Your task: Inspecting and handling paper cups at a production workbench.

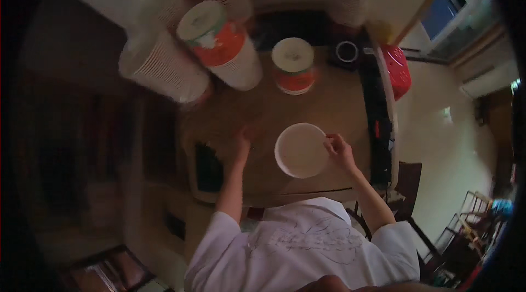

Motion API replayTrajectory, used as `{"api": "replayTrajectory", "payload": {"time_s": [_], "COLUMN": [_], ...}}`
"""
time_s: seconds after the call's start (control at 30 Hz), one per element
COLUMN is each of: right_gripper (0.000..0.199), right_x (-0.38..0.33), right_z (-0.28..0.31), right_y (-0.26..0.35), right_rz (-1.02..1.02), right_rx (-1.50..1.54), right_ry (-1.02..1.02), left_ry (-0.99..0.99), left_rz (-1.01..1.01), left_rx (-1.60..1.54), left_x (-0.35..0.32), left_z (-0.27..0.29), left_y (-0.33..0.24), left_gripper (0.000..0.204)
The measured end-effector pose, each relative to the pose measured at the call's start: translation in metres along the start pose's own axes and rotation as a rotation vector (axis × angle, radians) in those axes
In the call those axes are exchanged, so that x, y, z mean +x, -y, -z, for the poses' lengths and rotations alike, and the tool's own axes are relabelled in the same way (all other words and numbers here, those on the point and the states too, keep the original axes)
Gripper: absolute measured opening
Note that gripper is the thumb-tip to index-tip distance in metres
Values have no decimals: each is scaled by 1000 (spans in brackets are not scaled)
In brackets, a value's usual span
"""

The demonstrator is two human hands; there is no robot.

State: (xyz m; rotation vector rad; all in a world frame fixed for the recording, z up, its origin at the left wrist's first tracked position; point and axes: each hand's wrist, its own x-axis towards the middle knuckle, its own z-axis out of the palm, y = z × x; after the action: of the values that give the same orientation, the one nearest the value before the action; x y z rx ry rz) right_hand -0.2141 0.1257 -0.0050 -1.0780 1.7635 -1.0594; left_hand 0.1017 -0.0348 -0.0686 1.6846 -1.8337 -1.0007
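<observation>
My right hand (338, 148) pinches the right rim of a round white bowl (301, 150) above the brown tabletop. The bowl looks like paper or plastic, which I cannot make out for sure. To its left, my left hand (246, 135) is over the table, apart from the bowl. Its fingers are smeared and dim, so their pose does not show. Beyond the bowl stands a short container (294, 66) with a pale round top and an orange-red band. A taller stack of white cups or bowls (220, 45) with a similar top leans at the far left.
More nested white stacks in clear wrap (164, 67) crowd the far left edge. A dark device with a ring-shaped face (345, 54) sits at the back right. Past the right edge is a red plastic basket-like object (397, 71). Dark cloth or matting (382, 138) lines the table's right side.
</observation>
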Motion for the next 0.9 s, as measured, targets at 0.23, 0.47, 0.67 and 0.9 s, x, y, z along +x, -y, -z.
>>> {"api": "replayTrajectory", "payload": {"time_s": [0.23, 0.47, 0.67, 0.9], "right_gripper": [22, 21, 18, 19], "right_x": [0, 5, 27, 50], "right_z": [8, 12, 9, 4], "right_y": [-15, -35, -39, -26], "right_rz": [-75, -173, -158, -163], "right_rx": [261, 392, 414, 448], "right_ry": [-35, -37, -29, -14], "left_ry": [167, 48, -132, -177], "left_rz": [67, -131, 334, -75], "left_rx": [177, 395, -751, -269], "left_x": [0, 20, 19, 16], "left_z": [18, 16, 13, 54], "left_y": [-26, 45, 58, -24], "left_gripper": [31, 34, 20, 14]}}
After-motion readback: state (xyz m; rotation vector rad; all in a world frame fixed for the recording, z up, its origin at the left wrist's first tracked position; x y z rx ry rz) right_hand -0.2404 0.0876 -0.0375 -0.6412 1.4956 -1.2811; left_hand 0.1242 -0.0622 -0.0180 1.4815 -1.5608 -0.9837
